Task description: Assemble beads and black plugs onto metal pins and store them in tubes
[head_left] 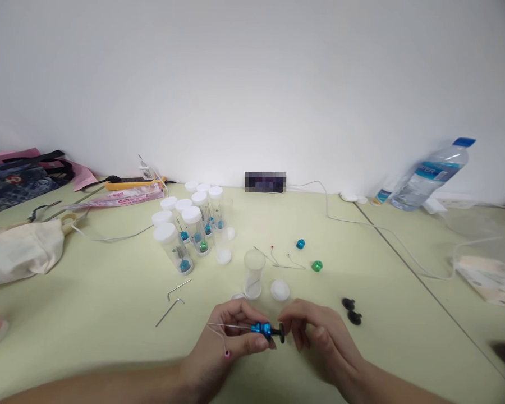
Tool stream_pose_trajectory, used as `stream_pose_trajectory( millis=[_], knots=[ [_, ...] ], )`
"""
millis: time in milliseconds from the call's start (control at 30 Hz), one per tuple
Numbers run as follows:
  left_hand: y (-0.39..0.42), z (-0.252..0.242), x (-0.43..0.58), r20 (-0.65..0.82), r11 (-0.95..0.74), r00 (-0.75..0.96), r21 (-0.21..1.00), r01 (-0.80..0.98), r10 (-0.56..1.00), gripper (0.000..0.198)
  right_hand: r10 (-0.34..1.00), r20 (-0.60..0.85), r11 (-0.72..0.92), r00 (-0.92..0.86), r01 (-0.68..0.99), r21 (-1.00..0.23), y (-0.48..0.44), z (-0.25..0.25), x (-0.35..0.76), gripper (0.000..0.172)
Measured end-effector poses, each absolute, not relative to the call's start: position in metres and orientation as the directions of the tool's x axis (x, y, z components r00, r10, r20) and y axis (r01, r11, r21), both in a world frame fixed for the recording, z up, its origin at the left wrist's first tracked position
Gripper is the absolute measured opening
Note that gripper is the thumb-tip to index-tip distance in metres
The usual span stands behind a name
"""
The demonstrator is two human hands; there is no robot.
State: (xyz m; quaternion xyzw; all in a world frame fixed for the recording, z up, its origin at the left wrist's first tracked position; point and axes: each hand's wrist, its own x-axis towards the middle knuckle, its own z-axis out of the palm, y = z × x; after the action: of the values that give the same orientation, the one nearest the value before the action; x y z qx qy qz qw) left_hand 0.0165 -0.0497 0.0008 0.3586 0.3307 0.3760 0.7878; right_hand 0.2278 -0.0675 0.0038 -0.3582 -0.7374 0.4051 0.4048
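Observation:
My left hand (235,331) is closed around a blue metal fitting (261,330), pinching it between thumb and fingers. From the fitting's right end sticks a black stem with a round black disc (281,333). A thin wire runs out leftward, and a pink bead (227,354) hangs at the end of a bent wire below it. My right hand (315,331) is beside the disc, fingers loosely bent and thumb apart; whether a fingertip touches the disc I cannot tell. Just beyond my hands stand an uncapped clear tube (253,275) and a white cap (280,290).
Several white-capped tubes (192,224) holding blue or green parts stand at left. Two hex keys (170,312) lie before them. Thin wires (281,265), a blue fitting (300,244), a green fitting (317,266) and black discs (354,317) lie rightward. A water bottle (431,174) leans behind.

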Motion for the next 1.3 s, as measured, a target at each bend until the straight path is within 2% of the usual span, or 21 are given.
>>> stream_pose_trajectory(
  millis=[600,767,933,1133,1300],
  knots=[
    [-0.0489,0.0017,0.0175,-0.261,0.476,0.487,0.787,-0.393,0.834,0.023,0.875,0.278,0.377,-0.397,0.195,-0.906,-0.0692,0.0013,0.2289,0.050],
    [-0.0500,0.0004,0.0172,-0.265,0.477,0.481,0.785,-0.396,0.836,0.024,0.869,0.256,0.387,-0.424,0.261,-0.884,-0.0680,0.0040,0.2284,0.059],
    [-0.0494,-0.0021,0.0174,-0.246,0.469,0.487,0.782,-0.410,0.838,0.024,0.861,0.279,0.395,-0.425,0.213,-0.894,-0.0658,0.0057,0.2282,0.049],
    [-0.0498,0.0023,0.0175,-0.272,0.473,0.471,0.792,-0.386,0.839,0.024,0.884,0.224,0.364,-0.410,0.304,-0.880,-0.0674,0.0048,0.2269,0.062],
    [-0.0507,0.0021,0.0180,-0.258,0.480,0.490,0.777,-0.407,0.833,0.023,0.870,0.284,0.402,-0.403,0.247,-0.882,-0.0682,0.0060,0.2266,0.055]
  ],
)
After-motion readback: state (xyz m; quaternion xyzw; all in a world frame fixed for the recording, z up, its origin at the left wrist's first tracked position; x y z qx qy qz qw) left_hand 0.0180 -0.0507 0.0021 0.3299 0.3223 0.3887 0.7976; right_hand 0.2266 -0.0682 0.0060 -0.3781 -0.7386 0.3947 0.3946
